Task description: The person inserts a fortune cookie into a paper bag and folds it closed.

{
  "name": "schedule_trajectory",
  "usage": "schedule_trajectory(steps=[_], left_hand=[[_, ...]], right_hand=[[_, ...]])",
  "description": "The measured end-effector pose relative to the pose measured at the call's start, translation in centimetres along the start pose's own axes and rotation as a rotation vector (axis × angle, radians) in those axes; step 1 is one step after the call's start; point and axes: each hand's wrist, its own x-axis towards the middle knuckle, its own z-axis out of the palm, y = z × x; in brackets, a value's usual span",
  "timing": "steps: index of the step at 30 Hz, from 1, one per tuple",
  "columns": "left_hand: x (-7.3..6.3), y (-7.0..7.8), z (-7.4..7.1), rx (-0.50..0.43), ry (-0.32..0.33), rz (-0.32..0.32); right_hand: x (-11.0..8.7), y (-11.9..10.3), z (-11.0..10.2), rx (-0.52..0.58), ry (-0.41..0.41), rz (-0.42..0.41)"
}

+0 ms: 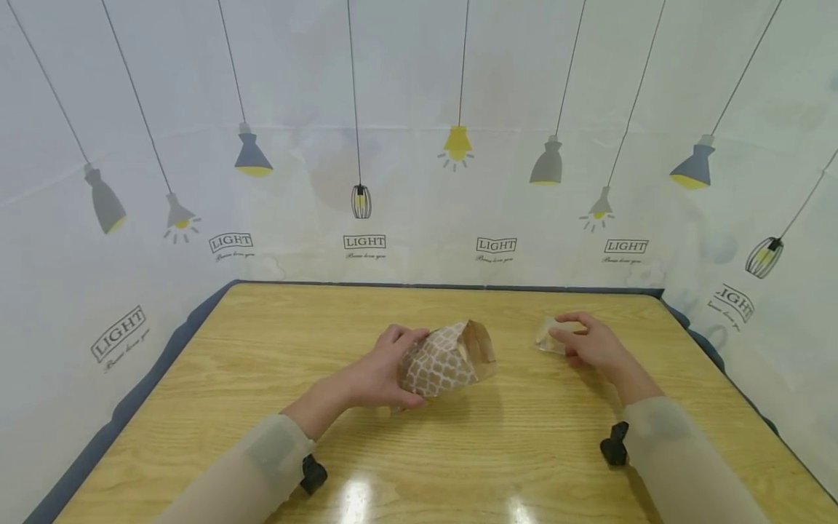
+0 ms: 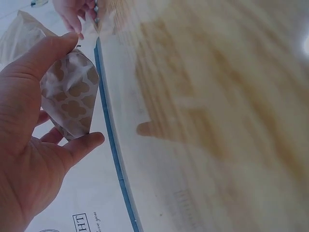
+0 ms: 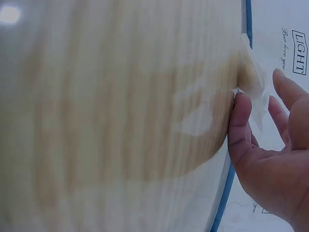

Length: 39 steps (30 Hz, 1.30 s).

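Head view: on the table, bag's about midway between the side edges, left hand curled round its base. Looks like light, crinkly paper, so grip loosely there imo. Right hand's fingers are apart at the packet, toward the far right corner; probably slick, pinch an edge.

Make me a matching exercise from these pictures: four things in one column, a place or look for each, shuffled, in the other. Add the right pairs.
Things:
1. Patterned bag
2. Small pale packet
3. Tabletop
4. Wall covering

Places and looks:
A. Yellowish wood grain
B. At the right hand
C. Printed with hanging lamps
D. Held by the left hand

Right pairs: 1-D, 2-B, 3-A, 4-C
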Motion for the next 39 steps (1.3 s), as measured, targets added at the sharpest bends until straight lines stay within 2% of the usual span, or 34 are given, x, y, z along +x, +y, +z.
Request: schedule_trajectory(steps=[9, 13, 20, 26, 29, 39], left_hand=[[0.1, -0.1, 0.1, 0.006, -0.002, 0.005], [0.1, -0.2, 0.1, 0.011, 0.0, 0.005], [0.0, -0.2, 0.1, 0.014, 0.0, 0.013], [-0.1, -0.1, -0.1, 0.017, -0.001, 0.009], [-0.1, -0.1, -0.2, 0.019, -0.004, 0.006], [-0.1, -0.3, -0.1, 0.019, -0.003, 0.011]], right_hand=[[0.2, 0.2, 0.0, -0.051, -0.006, -0.038], [-0.3, 0.3, 0.0, -0.081, -0.043, -0.076], [-2.0, -0.2, 0.2, 0.006, -0.099, -0.124], [-4.0, -1.2, 0.7, 0.103, -0.15, -0.213], [-4.9, -1.6, 1.2, 0.098, -0.152, -0.249], [-7.7, -3.8, 2.2, 0.145, -0.154, -0.273]])
